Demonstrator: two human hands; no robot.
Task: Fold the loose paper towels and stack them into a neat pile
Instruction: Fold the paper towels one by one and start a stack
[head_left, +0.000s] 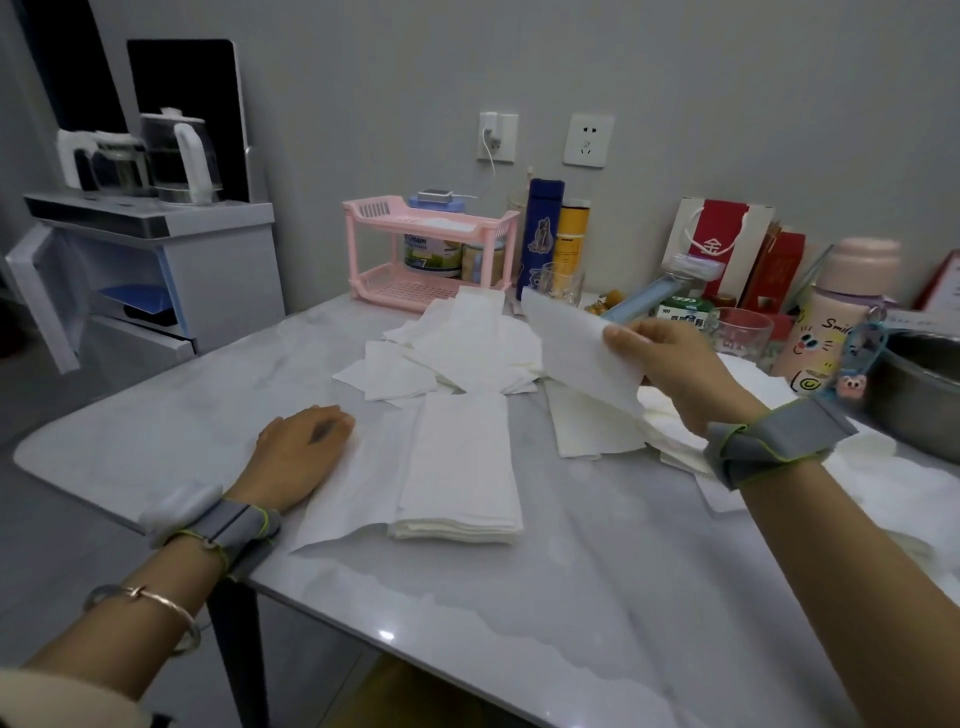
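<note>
Looking down from the head camera, your right hand (670, 364) pinches one loose towel (576, 353) in the air, its long edge slanting up-left. The folded pile (460, 467) lies down-left of that grip, nearer your left hand (304, 447), which rests loosely curled, holding nothing.

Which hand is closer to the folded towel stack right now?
Left. The left hand rests on a flat sheet just left of the folded stack; the right hand holds a paper towel up, beyond it to the right.
</note>
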